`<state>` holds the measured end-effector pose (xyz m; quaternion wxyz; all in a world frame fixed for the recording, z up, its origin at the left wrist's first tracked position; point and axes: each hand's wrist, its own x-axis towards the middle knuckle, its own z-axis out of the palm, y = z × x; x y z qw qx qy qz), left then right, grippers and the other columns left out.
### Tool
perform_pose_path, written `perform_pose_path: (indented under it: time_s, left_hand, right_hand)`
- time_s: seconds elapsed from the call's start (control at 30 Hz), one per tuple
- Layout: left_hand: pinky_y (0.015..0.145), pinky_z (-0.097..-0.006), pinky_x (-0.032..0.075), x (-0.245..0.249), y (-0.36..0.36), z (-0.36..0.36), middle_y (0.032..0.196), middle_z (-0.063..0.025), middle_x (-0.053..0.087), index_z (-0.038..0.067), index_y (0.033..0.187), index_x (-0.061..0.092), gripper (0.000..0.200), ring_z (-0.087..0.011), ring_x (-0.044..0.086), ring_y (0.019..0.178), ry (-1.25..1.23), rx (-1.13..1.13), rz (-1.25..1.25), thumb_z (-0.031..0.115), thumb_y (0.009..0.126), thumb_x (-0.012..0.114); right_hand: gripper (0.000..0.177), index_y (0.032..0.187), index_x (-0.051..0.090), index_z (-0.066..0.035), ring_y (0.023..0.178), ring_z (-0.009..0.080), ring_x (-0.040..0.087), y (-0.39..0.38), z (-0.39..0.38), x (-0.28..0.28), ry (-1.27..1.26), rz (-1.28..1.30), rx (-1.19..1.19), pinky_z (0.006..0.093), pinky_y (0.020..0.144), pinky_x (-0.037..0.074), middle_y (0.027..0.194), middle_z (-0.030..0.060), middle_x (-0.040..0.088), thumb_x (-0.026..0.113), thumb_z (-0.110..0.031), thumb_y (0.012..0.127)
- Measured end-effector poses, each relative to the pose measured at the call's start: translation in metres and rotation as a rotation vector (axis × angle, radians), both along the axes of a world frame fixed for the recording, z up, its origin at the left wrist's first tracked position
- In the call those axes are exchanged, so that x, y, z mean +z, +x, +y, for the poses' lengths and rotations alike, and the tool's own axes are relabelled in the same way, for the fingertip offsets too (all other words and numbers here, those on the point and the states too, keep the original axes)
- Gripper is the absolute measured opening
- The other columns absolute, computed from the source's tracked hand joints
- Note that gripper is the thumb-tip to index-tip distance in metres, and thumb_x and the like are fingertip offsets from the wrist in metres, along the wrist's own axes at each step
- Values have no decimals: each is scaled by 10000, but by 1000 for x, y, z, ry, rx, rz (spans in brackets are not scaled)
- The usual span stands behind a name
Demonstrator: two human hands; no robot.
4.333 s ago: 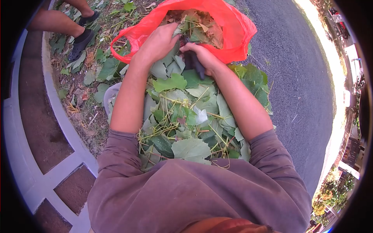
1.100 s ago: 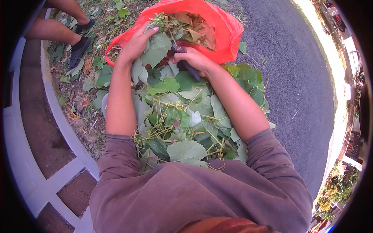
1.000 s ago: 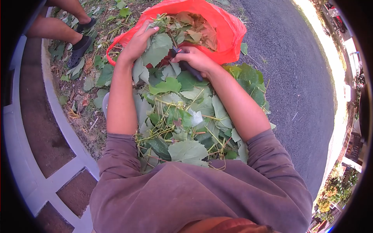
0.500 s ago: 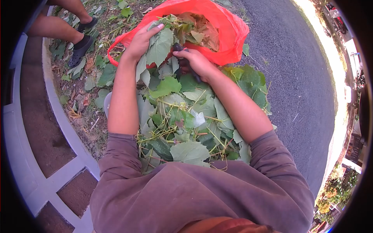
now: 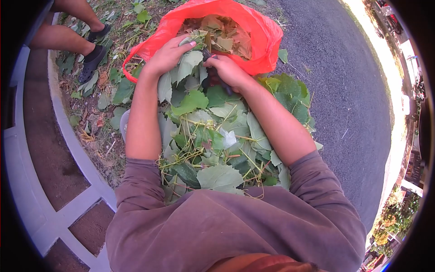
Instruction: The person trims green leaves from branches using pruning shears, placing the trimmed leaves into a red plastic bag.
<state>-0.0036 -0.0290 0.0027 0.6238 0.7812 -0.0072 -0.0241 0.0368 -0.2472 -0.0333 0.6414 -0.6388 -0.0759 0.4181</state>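
Note:
A big heap of green vine leaves and stems (image 5: 213,136) lies between my arms. Beyond it gapes a red plastic bag (image 5: 265,31) holding green and brown leaves. My left hand (image 5: 166,56) clasps a bunch of leaves (image 5: 188,63) at the bag's near rim. My right hand (image 5: 229,70) is closed around dark-handled pruning shears (image 5: 209,56), whose tip pokes up beside that bunch. The shears' blades are hidden among the leaves.
Another person's legs in dark shoes (image 5: 90,61) stand at the upper left on littered grass. A pale curb (image 5: 72,145) and brick paving run along the left. Grey asphalt road (image 5: 353,99) fills the right side.
My left hand has pushed its bunch of leaves further over the bag's rim, and my right hand with the shears has shifted slightly up toward the bag.

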Motion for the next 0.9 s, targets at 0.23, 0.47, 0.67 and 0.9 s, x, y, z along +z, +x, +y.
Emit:
perform_pose_path:
  time_s: [0.23,0.47,0.67,0.9]
  left_hand:
    - [936,-304,493,10,-4,1,1162,-91,706,1,1277,678,413,-137,636,1036,241,-33,162,324,1030,606]
    - [813,-280,514,-4,1,10,1049,-42,723,3,1257,684,389,-99,642,910,126,-112,241,317,1049,586]
    - [841,-270,510,-6,2,14,1064,-13,709,5,1269,662,378,-73,625,932,54,-169,206,315,1075,567]
    - [896,-290,499,-2,1,7,1104,-24,704,4,1272,657,422,-83,612,977,128,-195,166,371,1098,539]
  right_hand:
    - [355,1090,710,-19,828,162,623,0,-1,4,-185,-345,107,320,748,499,926,69,681,648,-307,892]
    - [373,1069,730,-28,840,158,627,-3,1,6,-171,-268,170,313,779,493,941,54,690,693,-330,854]
    - [320,1024,714,-80,630,127,515,-8,1,9,-105,-97,99,272,609,401,798,-6,618,688,-357,866]
    - [249,1044,721,-51,735,121,614,-1,5,-8,-82,-178,28,296,703,489,844,11,681,730,-240,882]
